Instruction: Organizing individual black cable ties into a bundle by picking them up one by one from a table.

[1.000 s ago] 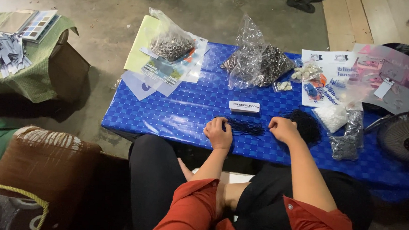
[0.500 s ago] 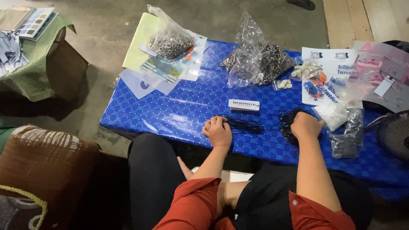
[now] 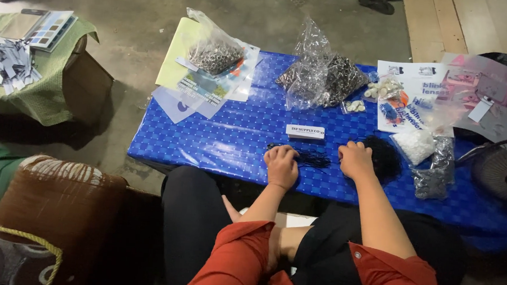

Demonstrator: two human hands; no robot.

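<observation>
A low table with a blue patterned cover (image 3: pixel 219 141) stands in front of me. My left hand (image 3: pixel 281 166) rests on it with fingers curled over the end of a bundle of thin black cords (image 3: pixel 312 159). My right hand (image 3: pixel 356 160) lies just right of that bundle, fingers closed, against a heap of black cords (image 3: pixel 385 157). Whether either hand actually pinches a cord is hidden by the knuckles. A small white rectangular box (image 3: pixel 305 131) sits just beyond the hands.
Clear bags of small metal rings (image 3: pixel 214 54) (image 3: pixel 325 77) lie at the back, on printed sheets (image 3: pixel 182 79). More small bags (image 3: pixel 429 167) and papers (image 3: pixel 478 95) are at right, beside a fan (image 3: pixel 500 170). A green-covered stand (image 3: pixel 33 87) and a brown cushion (image 3: pixel 51 208) are at left.
My right hand went right to the black heap, then came back left toward the cord bundle. My left hand stayed at the bundle's left end.
</observation>
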